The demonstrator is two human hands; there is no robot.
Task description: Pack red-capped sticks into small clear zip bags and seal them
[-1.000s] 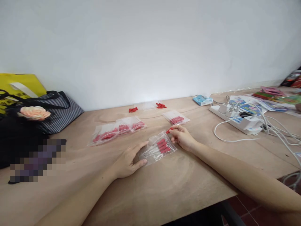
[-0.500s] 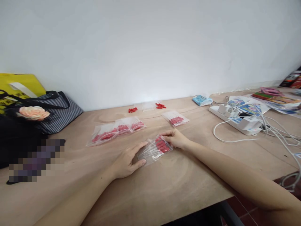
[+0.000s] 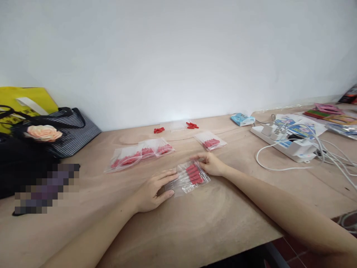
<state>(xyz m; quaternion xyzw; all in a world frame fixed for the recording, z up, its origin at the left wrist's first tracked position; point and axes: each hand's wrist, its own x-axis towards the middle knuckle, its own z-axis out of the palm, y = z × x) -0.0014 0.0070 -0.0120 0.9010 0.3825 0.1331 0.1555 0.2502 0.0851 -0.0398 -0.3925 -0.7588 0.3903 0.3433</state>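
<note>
A clear zip bag point(image 3: 182, 188) lies flat on the wooden table in front of me. Red-ended, clear thin pieces sit side by side in it; their exact kind is too small to tell. My left hand point(image 3: 156, 190) rests at the bag's left end, thumb and fingers spread, fingertips touching the plastic. At the upper right corner is my right hand point(image 3: 210, 163), its fingers loosely bent and apart beside the red ends point(image 3: 194, 174). Beyond, a row of similar filled bags point(image 3: 139, 153) overlaps on the left. Another filled bag point(image 3: 210, 141) lies farther right.
Loose red pieces point(image 3: 192, 125) and clear thin pieces point(image 3: 178, 125) lie near the wall. To the right are a white power strip point(image 3: 284, 145) with tangled cables, a blue packet point(image 3: 242, 119) and printed papers. Bags, including a striped one point(image 3: 75, 134), stand at the left.
The bag has settled flatter on the table, its red ends more evenly lined up. My right fingers have loosened from its corner. My left hand has stayed nearly in place.
</note>
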